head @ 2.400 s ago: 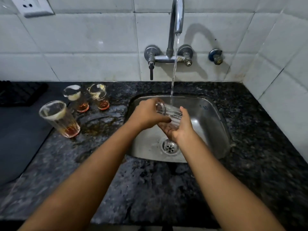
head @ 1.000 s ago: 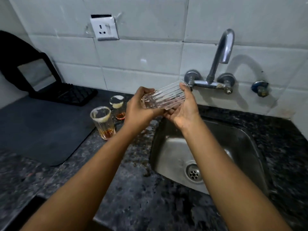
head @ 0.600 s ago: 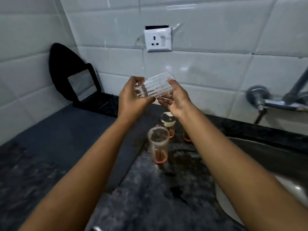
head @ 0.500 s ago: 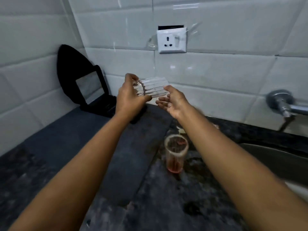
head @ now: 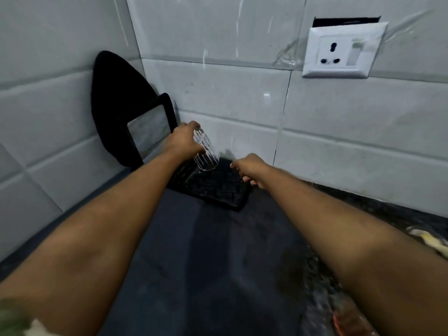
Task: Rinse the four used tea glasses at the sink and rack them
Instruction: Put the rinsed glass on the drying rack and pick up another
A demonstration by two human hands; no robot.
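Clear ribbed tea glass (head: pixel 205 153), head view: sitting mouth-down and tilted, in the left hand (head: pixel 184 141), which is gripping it round the base end with curled fingers. Rim is hanging right over the back edge of the black gridded plastic rack (head: pixel 213 187); cannot tell whether it is touching the rack.

Right hand (head: pixel 251 169) is holding nothing, fingers loosely curled, hovering over the right part of the rack, just beside the glass but apart from it. The two hands are not touching each other.

Rack is lying flat in the corner where the two grey tiled walls (head: pixel 242 98) are meeting, on a dark grey mat (head: pixel 206 251) covering the bench. A black rounded board (head: pixel 114 100) with a black-framed rectangular panel (head: pixel 150 132) in front is leaning against the left wall, just behind the rack.

White wall socket with switch (head: pixel 341 53) is showing upper right on the back wall. Speckled dark stone bench (head: pixel 322 287) is showing to the right of the mat, blurred. Something reddish at the bottom right edge, too blurred to identify.
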